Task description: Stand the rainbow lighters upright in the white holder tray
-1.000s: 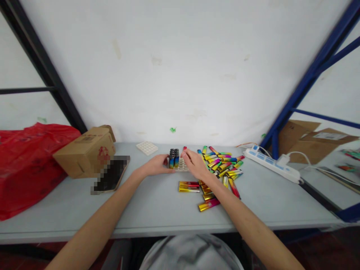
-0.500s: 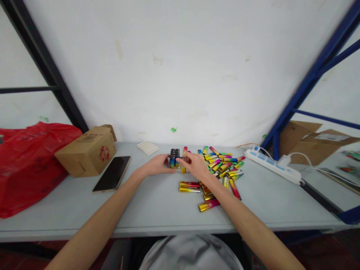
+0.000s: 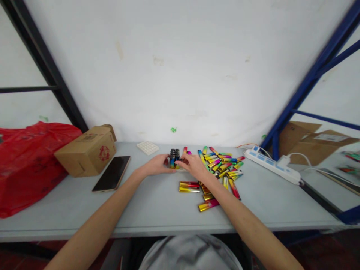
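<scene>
Two bare hands at the block, head view. Our left hand (image 3: 155,165) is part-curled, thumb toward us and fingers at the left side, taking hold of the upright lighters (image 3: 174,157). They stand in tight rows, black tops up, blue and yellow lower down. Our right hand (image 3: 195,165) is nearly closed, thumb and fingertips just right of the block. Can't tell if we've got a lighter between them; fingers hide it. A pale strip of tray (image 3: 180,171) shows below the block, mostly covered.

Loose lighters (image 3: 223,164) lie in a heap right of the block, overlapping at all angles. Front pair (image 3: 189,186) lies flat, side by side, nearer us. White pitted tray (image 3: 147,147) sits apart, back left on the table (image 3: 140,213).

Handling, our judgement: each one light, stiff, slick foil-look skin. Smooth sides may skid under dry fingertips, so pinch the long sides around mid-body, not the black top. Ones on top of the heap should lift easily; buried ones may drag neighbours. Upright ones look tippy singly, steadier packed. Light side pressure low on the block should do; hard squeezing could skew rows. Tray looks thin, likely bends if we lift by one edge.
</scene>
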{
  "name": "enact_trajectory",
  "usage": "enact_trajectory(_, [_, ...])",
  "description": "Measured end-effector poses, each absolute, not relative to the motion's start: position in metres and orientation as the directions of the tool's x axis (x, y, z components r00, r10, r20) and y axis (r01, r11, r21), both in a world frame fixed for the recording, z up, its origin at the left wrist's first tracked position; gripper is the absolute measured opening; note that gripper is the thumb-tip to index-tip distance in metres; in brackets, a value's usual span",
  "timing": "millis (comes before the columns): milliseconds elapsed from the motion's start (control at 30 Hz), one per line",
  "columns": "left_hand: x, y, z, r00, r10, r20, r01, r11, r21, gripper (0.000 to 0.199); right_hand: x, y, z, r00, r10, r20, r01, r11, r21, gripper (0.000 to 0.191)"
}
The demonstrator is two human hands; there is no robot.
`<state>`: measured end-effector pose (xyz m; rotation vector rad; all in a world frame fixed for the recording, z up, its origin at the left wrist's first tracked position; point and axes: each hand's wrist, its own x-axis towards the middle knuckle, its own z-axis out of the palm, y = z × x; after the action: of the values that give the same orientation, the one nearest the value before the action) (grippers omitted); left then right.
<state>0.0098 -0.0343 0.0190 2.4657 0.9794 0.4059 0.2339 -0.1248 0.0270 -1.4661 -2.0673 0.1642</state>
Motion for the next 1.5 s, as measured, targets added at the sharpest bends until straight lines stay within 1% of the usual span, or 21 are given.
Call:
enact_trajectory(100, [0.009, -0.033, 0.018, 0.697, 0.71, 0.101, 0.578, -0.64, 0.506, 0.069, 0.232, -0.12, 0.024, -0.186, 0.898, 0.399, 0.795, 0.376, -0.476, 0.034])
enact_trajectory(233, [0.01, -0.034, 0.019, 0.696, 0.71, 0.105, 0.573, -0.637, 0.516, 0.066, 0.227, -0.117, 0.02, -0.168, 0.917, 0.362, 0.707, 0.368, -0.605, 0.035])
enact_trajectory(333, [0.01, -0.036, 0.021, 0.697, 0.709, 0.108, 0.562, -0.634, 0.531, 0.063, 0.226, -0.117, 0.02, -0.177, 0.926, 0.333, 0.691, 0.358, -0.628, 0.033])
enact_trajectory(567, [0.011, -0.037, 0.024, 0.703, 0.702, 0.111, 0.553, -0.638, 0.536, 0.065, 0.232, -0.123, 0.028, -0.248, 0.923, 0.293, 0.716, 0.379, -0.586, 0.019])
enact_trajectory(633, [0.011, -0.037, 0.024, 0.703, 0.704, 0.105, 0.558, -0.636, 0.533, 0.065, 0.232, -0.125, 0.029, -0.282, 0.917, 0.283, 0.76, 0.393, -0.518, 0.019])
enact_trajectory(733, [0.01, -0.035, 0.022, 0.697, 0.709, 0.109, 0.569, -0.64, 0.517, 0.063, 0.228, -0.128, 0.029, -0.282, 0.919, 0.274, 0.862, 0.368, -0.35, 0.023])
enact_trajectory(767, [0.01, -0.035, 0.021, 0.696, 0.709, 0.113, 0.571, -0.641, 0.513, 0.062, 0.226, -0.129, 0.029, -0.273, 0.922, 0.277, 0.882, 0.354, -0.311, 0.024])
enact_trajectory(833, [0.01, -0.033, 0.018, 0.698, 0.707, 0.116, 0.566, -0.644, 0.515, 0.062, 0.226, -0.13, 0.03, -0.271, 0.92, 0.284, 0.891, 0.351, -0.289, 0.03])
enact_trajectory(933, [0.009, -0.031, 0.016, 0.702, 0.704, 0.11, 0.563, -0.642, 0.52, 0.065, 0.234, -0.128, 0.033, -0.254, 0.919, 0.302, 0.891, 0.343, -0.297, 0.046])
enact_trajectory(1000, [0.009, -0.031, 0.016, 0.698, 0.709, 0.096, 0.571, -0.633, 0.522, 0.068, 0.245, -0.125, 0.037, -0.192, 0.926, 0.325, 0.92, 0.285, -0.268, 0.051])
enact_trajectory(1067, [0.009, -0.032, 0.018, 0.693, 0.715, 0.088, 0.578, -0.624, 0.526, 0.067, 0.259, -0.123, 0.039, -0.102, 0.931, 0.349, 0.961, 0.183, -0.207, 0.048])
enact_trajectory(1133, [0.01, -0.034, 0.02, 0.689, 0.72, 0.088, 0.581, -0.621, 0.526, 0.066, 0.273, -0.122, 0.039, 0.031, 0.93, 0.365, 0.991, 0.019, -0.133, 0.04])
enact_trajectory(1200, [0.01, -0.035, 0.021, 0.686, 0.723, 0.086, 0.587, -0.619, 0.522, 0.065, 0.285, -0.124, 0.037, 0.215, 0.909, 0.358, 0.977, -0.196, -0.087, 0.034])
enact_trajectory(1267, [0.01, -0.036, 0.022, 0.687, 0.723, 0.077, 0.594, -0.619, 0.514, 0.065, 0.296, -0.127, 0.034, 0.371, 0.876, 0.308, 0.928, -0.363, -0.086, 0.039])
enact_trajectory(1300, [0.01, -0.036, 0.022, 0.687, 0.723, 0.074, 0.597, -0.619, 0.511, 0.066, 0.3, -0.128, 0.033, 0.416, 0.868, 0.272, 0.909, -0.406, -0.094, 0.044])
enact_trajectory(1367, [0.01, -0.036, 0.023, 0.685, 0.725, 0.072, 0.601, -0.619, 0.506, 0.067, 0.308, -0.13, 0.032, 0.44, 0.874, 0.204, 0.898, -0.426, -0.111, 0.052])
enact_trajectory(1500, [0.011, -0.036, 0.023, 0.681, 0.729, 0.073, 0.606, -0.616, 0.503, 0.067, 0.315, -0.129, 0.034, 0.427, 0.888, 0.173, 0.904, -0.411, -0.119, 0.061])
